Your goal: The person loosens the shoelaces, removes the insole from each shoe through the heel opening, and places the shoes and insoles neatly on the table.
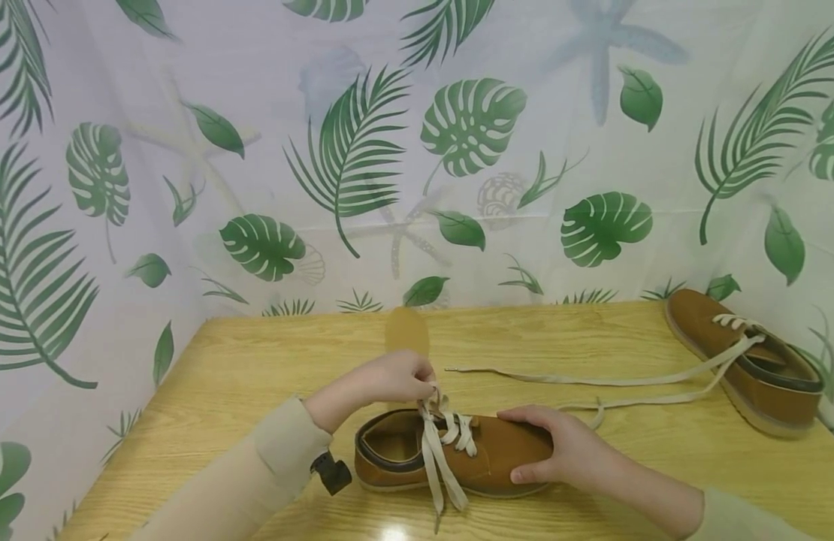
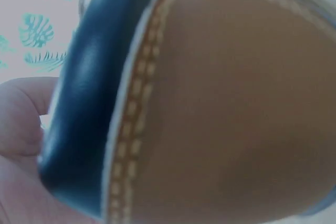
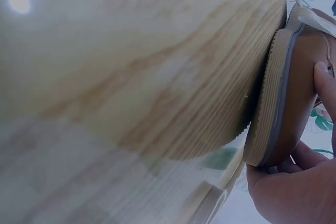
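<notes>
A brown shoe (image 1: 488, 451) with a dark padded collar lies sole down on the table, its toe pointing right. My left hand (image 1: 397, 376) pinches its cream shoelace (image 1: 433, 458) just above the tongue; the loose ends hang over the shoe's near side. The heel (image 2: 226, 108), with pale stitching, fills most of the left wrist view. My right hand (image 1: 559, 447) grips the toe, thumb on the near side and fingers on the far side. In the right wrist view, thumb and fingers (image 3: 299, 187) lie around the toe above the ridged sole (image 3: 268, 98).
A second brown shoe (image 1: 775, 383) stands at the table's right side, its long untied laces (image 1: 593, 381) stretching left across the wooden table (image 1: 268, 361). Behind my left hand is a flat tan oval piece (image 1: 406, 330), partly hidden. A leaf-patterned cloth (image 1: 363, 248) backs the table.
</notes>
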